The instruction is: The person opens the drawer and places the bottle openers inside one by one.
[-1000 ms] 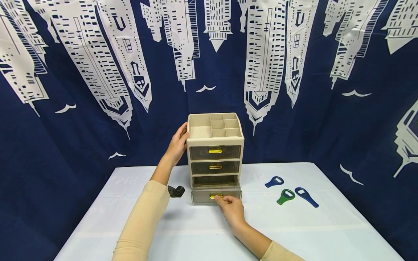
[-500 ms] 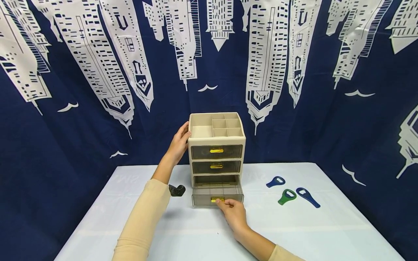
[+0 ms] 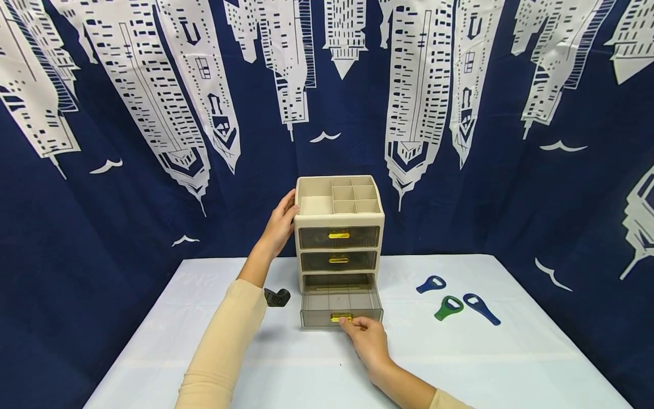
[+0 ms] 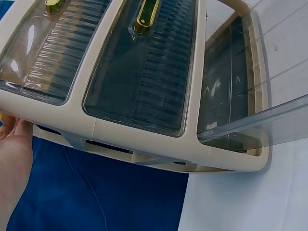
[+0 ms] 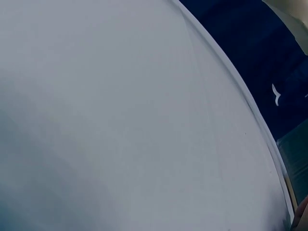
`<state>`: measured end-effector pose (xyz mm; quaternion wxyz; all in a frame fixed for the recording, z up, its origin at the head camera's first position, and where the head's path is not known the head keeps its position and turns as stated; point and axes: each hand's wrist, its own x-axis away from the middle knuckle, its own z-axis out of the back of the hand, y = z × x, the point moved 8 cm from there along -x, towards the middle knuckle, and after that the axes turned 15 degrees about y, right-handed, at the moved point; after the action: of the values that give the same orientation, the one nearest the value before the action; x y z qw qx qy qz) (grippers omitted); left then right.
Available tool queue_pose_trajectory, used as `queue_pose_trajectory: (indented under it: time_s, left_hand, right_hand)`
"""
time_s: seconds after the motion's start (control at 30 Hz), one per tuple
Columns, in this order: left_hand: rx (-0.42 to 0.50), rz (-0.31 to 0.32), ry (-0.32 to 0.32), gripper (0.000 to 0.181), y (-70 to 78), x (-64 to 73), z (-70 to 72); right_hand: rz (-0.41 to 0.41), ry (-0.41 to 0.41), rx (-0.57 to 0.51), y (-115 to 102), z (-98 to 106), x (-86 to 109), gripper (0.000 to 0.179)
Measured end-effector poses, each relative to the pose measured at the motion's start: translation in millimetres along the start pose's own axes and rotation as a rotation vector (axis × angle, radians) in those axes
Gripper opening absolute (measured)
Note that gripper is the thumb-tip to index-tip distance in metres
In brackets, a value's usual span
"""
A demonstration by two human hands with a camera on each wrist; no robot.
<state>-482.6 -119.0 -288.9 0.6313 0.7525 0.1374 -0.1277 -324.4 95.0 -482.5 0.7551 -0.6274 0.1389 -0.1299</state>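
A cream desktop drawer organizer (image 3: 339, 220) stands on the table, with compartments in its top and smoky clear drawer fronts. Its bottom drawer (image 3: 317, 318) is pulled well out, and divided sections show inside. My right hand (image 3: 369, 341) pinches that drawer's gold handle (image 3: 340, 317) between thumb and fingers. Only a sliver of the hand shows in the right wrist view, at the lower right corner. My left hand (image 3: 280, 226) rests against the organizer's left side near the top, its fingers extended along the wall. The upper two drawers (image 4: 144, 72) are closed.
Right of the organizer lie a short blue bottle opener (image 3: 431, 284), a green bottle opener (image 3: 449, 308) and a longer blue bottle opener (image 3: 482, 309). A black perforated object (image 3: 277, 298) is partly hidden by my left sleeve. A navy skyline curtain (image 3: 255, 199) hangs behind the white table (image 3: 460, 363).
My right hand has drawn the bottom drawer further out toward me. My left hand has stayed against the organizer's side. The head view has shifted slightly.
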Motion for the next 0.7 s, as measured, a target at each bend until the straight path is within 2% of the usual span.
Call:
queue_pose_trajectory:
  time_s: [0.17,0.27,0.47,0.57,0.7]
  left_hand:
    - [-0.001,0.001,0.007,0.056,-0.4,-1.1,0.2]
    - [0.005,-0.001,0.007,0.056,-0.4,-1.6,-0.4]
    - [0.008,-0.003,0.009,0.056,-0.3,-1.8,-0.5]
    - [0.008,0.003,0.005,0.057,-1.4,-2.0,-0.3]
    - [0.013,0.003,0.005,0.057,-0.9,-2.5,-0.3]
  right_hand:
    - [0.004,-0.004,0.001,-0.3,0.1,0.7,0.03]
    - [0.013,-0.039,0.022,-1.1,-0.2,2.3,0.031]
    - [0.023,-0.158,0.076,-5.6,2.5,7.7,0.031]
    - [0.031,-0.213,0.084,-10.2,5.9,9.3,0.025]
    - [0.099,-0.304,0.117,-22.5,9.1,8.9,0.021]
